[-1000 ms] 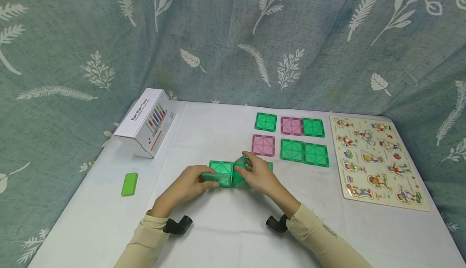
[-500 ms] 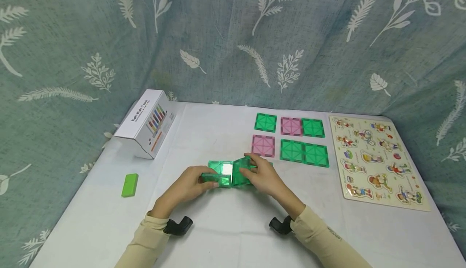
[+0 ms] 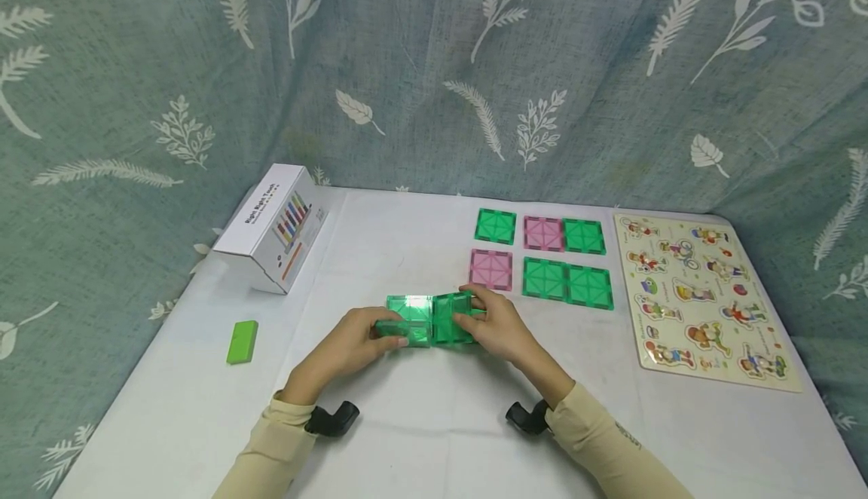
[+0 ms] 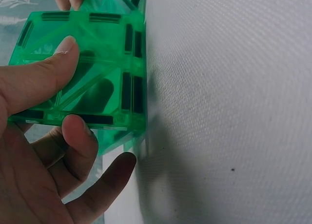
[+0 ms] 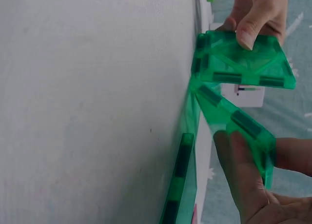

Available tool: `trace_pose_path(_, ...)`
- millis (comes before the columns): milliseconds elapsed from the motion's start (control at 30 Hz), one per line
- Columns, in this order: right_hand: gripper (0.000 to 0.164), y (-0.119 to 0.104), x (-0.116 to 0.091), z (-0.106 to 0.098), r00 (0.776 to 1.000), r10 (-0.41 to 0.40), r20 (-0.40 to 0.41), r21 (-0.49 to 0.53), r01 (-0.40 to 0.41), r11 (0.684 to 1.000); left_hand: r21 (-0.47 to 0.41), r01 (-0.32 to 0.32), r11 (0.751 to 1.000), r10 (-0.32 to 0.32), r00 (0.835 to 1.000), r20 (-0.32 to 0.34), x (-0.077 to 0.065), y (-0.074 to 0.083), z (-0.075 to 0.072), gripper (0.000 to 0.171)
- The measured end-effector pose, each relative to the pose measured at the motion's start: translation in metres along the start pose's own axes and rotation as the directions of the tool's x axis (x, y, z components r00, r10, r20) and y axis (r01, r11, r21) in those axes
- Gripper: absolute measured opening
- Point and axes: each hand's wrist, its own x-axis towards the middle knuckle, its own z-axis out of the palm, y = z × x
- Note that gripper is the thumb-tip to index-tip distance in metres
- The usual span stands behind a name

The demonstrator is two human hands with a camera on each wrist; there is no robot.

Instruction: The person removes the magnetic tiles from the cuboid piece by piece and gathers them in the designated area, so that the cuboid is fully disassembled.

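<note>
My left hand point(image 3: 353, 344) pinches a green magnetic tile point(image 4: 92, 68) standing on edge, thumb flat on its near face. Directly behind it a second green tile point(image 3: 410, 306) lies on the cloth. Between thumb and fingers of my right hand point(image 3: 500, 329) is another green magnetic tile point(image 5: 234, 117), tilted over to the right. Its lower edge meets the corner of the left-hand tile, as the right wrist view shows. Under and beside the right hand lies a further green tile point(image 5: 179, 185), mostly covered in the head view.
Beyond the right hand lie flat green tiles point(image 3: 545, 280) and pink tiles point(image 3: 491, 270). A wooden picture puzzle board point(image 3: 712, 303) lies at the right. On the left are a white box point(image 3: 271, 228) and a small green block point(image 3: 241, 342). A patterned curtain point(image 3: 407, 69) hangs behind.
My right hand has shifted slightly right, tipping its tile from nearly upright toward the right, so more of its face shows. The left hand stays in place with its tile.
</note>
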Motion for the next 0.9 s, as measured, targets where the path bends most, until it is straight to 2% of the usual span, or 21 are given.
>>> trace_pose_path(533, 0.057, -0.002, 0.000, -0.004, 0.999, -0.041, -0.012, -0.139, 0.039, 0.990, -0.006, 0.005, 1.000, -0.005, 1.000, -0.005, 0.001, 0.000, 0.002, 0.030)
trace_pose_path(700, 0.057, -0.004, 0.000, -0.008, 0.998, -0.053, 0.026, -0.171, 0.057, 0.984, 0.003, 0.012, 1.000, -0.012, 1.000, -0.006, 0.000, 0.000, 0.003, 0.030)
trace_pose_path(900, 0.060, -0.010, -0.002, -0.018, 0.991, -0.072, 0.114, -0.176, 0.091, 0.980, 0.014, 0.006, 1.000, -0.006, 1.000, -0.011, -0.001, 0.000, 0.002, 0.031)
